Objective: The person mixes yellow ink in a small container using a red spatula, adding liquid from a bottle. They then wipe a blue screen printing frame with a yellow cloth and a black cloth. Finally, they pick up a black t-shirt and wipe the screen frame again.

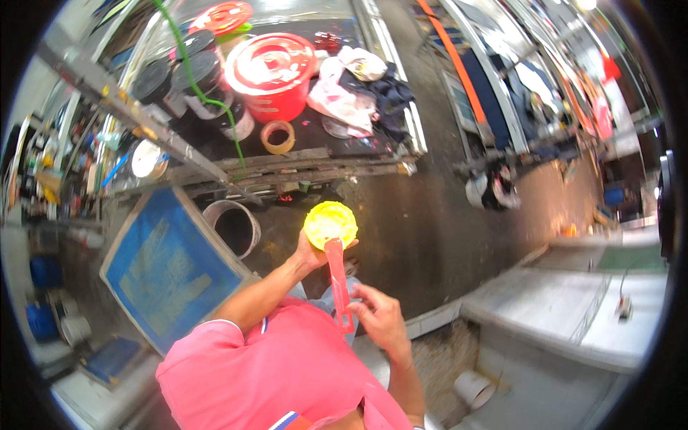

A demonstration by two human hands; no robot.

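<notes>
Premises: a screen-printing workshop, evidenced by ink tins (pixel 188 75), a blue framed screen (pixel 168 265), a red bucket (pixel 272 75) and an ink-stained floor (pixel 423 236)

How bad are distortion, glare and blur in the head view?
Head view: strong fisheye, a black rim rings the picture and the bench rails bow. The centre is sharp: left hand under the yellow tub, right hand on the red spatula. Glare whitens the red bucket lid and the top right corner; the edges smear, especially the shelves at left.
</notes>
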